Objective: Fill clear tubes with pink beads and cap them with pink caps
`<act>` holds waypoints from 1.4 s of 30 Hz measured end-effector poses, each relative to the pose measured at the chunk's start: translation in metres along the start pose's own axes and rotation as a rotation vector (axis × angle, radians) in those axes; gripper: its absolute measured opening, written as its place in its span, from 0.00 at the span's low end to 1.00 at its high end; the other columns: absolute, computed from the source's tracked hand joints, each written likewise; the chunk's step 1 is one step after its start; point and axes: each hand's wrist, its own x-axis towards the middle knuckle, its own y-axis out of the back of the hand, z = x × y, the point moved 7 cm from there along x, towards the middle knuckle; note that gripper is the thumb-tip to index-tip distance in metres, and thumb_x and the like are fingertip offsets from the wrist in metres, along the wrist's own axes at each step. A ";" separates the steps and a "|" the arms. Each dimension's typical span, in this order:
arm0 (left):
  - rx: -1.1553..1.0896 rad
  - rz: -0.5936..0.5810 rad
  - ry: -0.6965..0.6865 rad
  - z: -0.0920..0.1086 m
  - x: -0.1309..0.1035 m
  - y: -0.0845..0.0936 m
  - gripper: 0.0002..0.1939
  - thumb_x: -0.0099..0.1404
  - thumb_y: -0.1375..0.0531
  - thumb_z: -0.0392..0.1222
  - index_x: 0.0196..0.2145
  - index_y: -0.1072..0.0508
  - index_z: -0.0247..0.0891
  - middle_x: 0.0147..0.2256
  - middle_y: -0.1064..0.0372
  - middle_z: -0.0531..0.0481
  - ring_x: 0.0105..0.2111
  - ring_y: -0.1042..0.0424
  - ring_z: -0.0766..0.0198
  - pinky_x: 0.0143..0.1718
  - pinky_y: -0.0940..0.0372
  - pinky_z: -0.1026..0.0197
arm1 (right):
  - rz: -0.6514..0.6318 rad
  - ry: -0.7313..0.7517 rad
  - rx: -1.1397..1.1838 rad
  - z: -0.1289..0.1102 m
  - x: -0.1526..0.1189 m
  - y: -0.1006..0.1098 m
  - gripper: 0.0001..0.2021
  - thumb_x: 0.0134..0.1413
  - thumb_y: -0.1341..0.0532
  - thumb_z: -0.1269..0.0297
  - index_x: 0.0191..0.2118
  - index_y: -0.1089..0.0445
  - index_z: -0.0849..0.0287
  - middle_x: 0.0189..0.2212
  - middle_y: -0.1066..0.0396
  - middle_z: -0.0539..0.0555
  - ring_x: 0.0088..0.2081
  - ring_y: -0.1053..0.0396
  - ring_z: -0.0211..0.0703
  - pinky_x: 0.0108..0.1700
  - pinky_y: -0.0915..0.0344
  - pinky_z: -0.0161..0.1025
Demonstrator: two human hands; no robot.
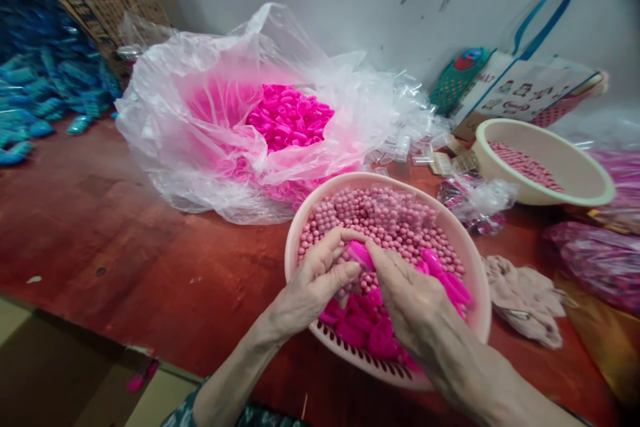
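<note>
Both of my hands meet over a pale pink basket (291, 240) of dusty-pink beads (335, 207). My left hand (323, 273) is closed around a small clear container that seems to have beads inside. A bright pink plastic cap (361, 253) sits at the top of it, between my hands. My right hand (410, 293) presses its fingers against that cap from the right; its inner side is hidden. Loose pink caps (383, 337) lie in the near part of the basket, below my hands. Clear containers holding beads (400, 207) rest on the beads at the far side.
A plastic bag (165, 140) full of pink caps (290, 117) stands behind the basket. Clear empty containers (405, 140) are heaped by the wall. At right are a cream bowl (590, 177), a crumpled cloth (525, 300) and a handbag (520, 93). Blue pieces (45, 90) pile up at far left.
</note>
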 end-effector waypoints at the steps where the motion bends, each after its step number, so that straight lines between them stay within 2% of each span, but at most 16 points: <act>1: -0.002 -0.003 0.002 0.000 0.000 0.000 0.12 0.63 0.43 0.41 0.45 0.36 0.41 0.27 0.41 0.56 0.23 0.40 0.74 0.20 0.42 0.74 | 0.007 0.006 0.016 -0.001 0.001 0.002 0.35 0.51 0.54 0.82 0.65 0.59 0.56 0.54 0.35 0.62 0.49 0.32 0.47 0.44 0.29 0.40; 5: -0.055 -0.002 -0.002 -0.003 0.002 0.001 0.13 0.62 0.41 0.39 0.44 0.37 0.39 0.26 0.39 0.55 0.22 0.39 0.73 0.19 0.42 0.73 | 0.002 0.066 0.068 0.007 0.001 0.008 0.30 0.55 0.51 0.77 0.63 0.51 0.49 0.52 0.32 0.54 0.50 0.32 0.45 0.48 0.31 0.40; 8: -0.038 0.010 -0.035 -0.001 0.003 0.002 0.12 0.62 0.41 0.38 0.44 0.37 0.39 0.27 0.38 0.55 0.23 0.38 0.73 0.19 0.41 0.73 | 0.051 0.113 0.041 0.012 0.000 0.011 0.33 0.55 0.50 0.78 0.64 0.54 0.46 0.54 0.34 0.53 0.52 0.34 0.45 0.51 0.32 0.42; 13: 0.052 0.035 -0.048 0.002 -0.001 0.002 0.11 0.64 0.44 0.39 0.45 0.38 0.40 0.27 0.41 0.56 0.22 0.41 0.74 0.21 0.42 0.72 | 0.075 0.175 -0.105 0.000 -0.002 -0.004 0.35 0.55 0.54 0.82 0.66 0.67 0.55 0.55 0.37 0.63 0.54 0.35 0.46 0.49 0.31 0.41; 16: 0.065 0.049 -0.065 0.003 -0.002 0.003 0.11 0.65 0.45 0.39 0.45 0.39 0.41 0.27 0.41 0.57 0.22 0.42 0.74 0.22 0.43 0.72 | 0.200 0.161 -0.243 -0.004 -0.003 -0.008 0.34 0.57 0.54 0.81 0.66 0.69 0.61 0.52 0.35 0.68 0.53 0.34 0.50 0.49 0.31 0.44; 18: 0.081 0.065 -0.072 0.002 -0.002 0.004 0.11 0.65 0.45 0.39 0.45 0.39 0.40 0.26 0.41 0.57 0.21 0.42 0.75 0.21 0.43 0.72 | 0.239 0.147 -0.239 -0.003 -0.002 -0.010 0.33 0.57 0.53 0.80 0.66 0.66 0.63 0.51 0.34 0.69 0.52 0.34 0.51 0.48 0.31 0.45; 23: 0.113 0.103 -0.078 0.001 -0.003 0.006 0.12 0.65 0.45 0.40 0.45 0.39 0.39 0.25 0.41 0.57 0.20 0.43 0.74 0.20 0.44 0.71 | 0.181 0.150 -0.066 -0.005 -0.002 -0.006 0.27 0.56 0.52 0.79 0.62 0.53 0.66 0.50 0.34 0.66 0.52 0.33 0.46 0.50 0.32 0.41; 25: 0.083 0.084 -0.081 0.002 -0.002 0.003 0.11 0.64 0.45 0.40 0.45 0.39 0.39 0.26 0.40 0.56 0.21 0.42 0.74 0.21 0.44 0.71 | 0.179 0.113 -0.111 -0.009 -0.003 -0.002 0.25 0.57 0.49 0.74 0.61 0.50 0.66 0.52 0.36 0.66 0.54 0.36 0.48 0.52 0.34 0.45; 27: 0.046 0.067 -0.082 0.003 -0.002 0.001 0.11 0.65 0.45 0.40 0.45 0.39 0.40 0.27 0.40 0.56 0.22 0.42 0.74 0.22 0.44 0.71 | 0.167 0.071 -0.195 -0.014 -0.002 -0.002 0.27 0.57 0.45 0.65 0.60 0.49 0.66 0.53 0.37 0.68 0.55 0.37 0.53 0.51 0.34 0.49; 30: 0.030 0.062 -0.077 0.003 -0.002 0.002 0.10 0.65 0.45 0.40 0.45 0.38 0.41 0.28 0.41 0.56 0.23 0.44 0.75 0.24 0.46 0.71 | 0.176 0.060 -0.304 -0.020 0.003 -0.003 0.26 0.56 0.43 0.58 0.55 0.44 0.70 0.48 0.33 0.70 0.48 0.32 0.57 0.43 0.29 0.49; 33: 0.038 0.043 -0.061 0.002 -0.002 0.002 0.08 0.65 0.44 0.39 0.42 0.37 0.40 0.29 0.39 0.56 0.27 0.42 0.73 0.29 0.45 0.70 | 0.165 0.136 -0.456 -0.028 0.010 -0.006 0.15 0.61 0.50 0.63 0.45 0.37 0.71 0.37 0.28 0.69 0.38 0.28 0.55 0.32 0.28 0.46; 35: 0.030 0.024 -0.057 0.001 -0.002 0.002 0.08 0.64 0.44 0.39 0.41 0.37 0.40 0.29 0.39 0.55 0.28 0.40 0.72 0.31 0.44 0.69 | 0.128 0.181 -0.496 -0.032 0.013 -0.009 0.14 0.62 0.54 0.66 0.40 0.34 0.68 0.33 0.28 0.67 0.34 0.27 0.54 0.27 0.29 0.45; 36: 0.024 0.021 -0.063 0.001 -0.002 0.002 0.08 0.64 0.44 0.39 0.41 0.37 0.40 0.29 0.39 0.55 0.28 0.40 0.72 0.31 0.44 0.69 | 0.114 0.175 -0.477 -0.031 0.014 -0.009 0.14 0.62 0.54 0.66 0.38 0.34 0.67 0.32 0.28 0.66 0.33 0.27 0.54 0.26 0.29 0.45; 38: 0.010 0.044 -0.092 0.002 -0.001 0.003 0.08 0.64 0.43 0.39 0.41 0.36 0.40 0.28 0.40 0.56 0.26 0.41 0.73 0.28 0.45 0.70 | 0.065 0.110 -0.339 -0.023 0.014 -0.006 0.12 0.61 0.50 0.64 0.42 0.35 0.66 0.36 0.28 0.65 0.37 0.27 0.53 0.31 0.28 0.45; 40: -0.018 0.073 -0.109 0.002 -0.001 0.005 0.09 0.64 0.43 0.39 0.43 0.36 0.41 0.27 0.40 0.56 0.24 0.42 0.74 0.26 0.45 0.71 | 0.019 0.003 -0.094 -0.009 0.014 0.001 0.16 0.57 0.43 0.63 0.50 0.38 0.64 0.42 0.29 0.63 0.41 0.28 0.51 0.37 0.28 0.45; 42: -0.061 0.078 -0.102 0.001 0.000 0.005 0.12 0.64 0.43 0.39 0.46 0.37 0.42 0.26 0.39 0.56 0.23 0.40 0.74 0.24 0.44 0.71 | 0.012 -0.142 0.213 0.009 0.012 0.013 0.21 0.53 0.38 0.63 0.52 0.40 0.59 0.41 0.27 0.57 0.41 0.27 0.46 0.39 0.27 0.41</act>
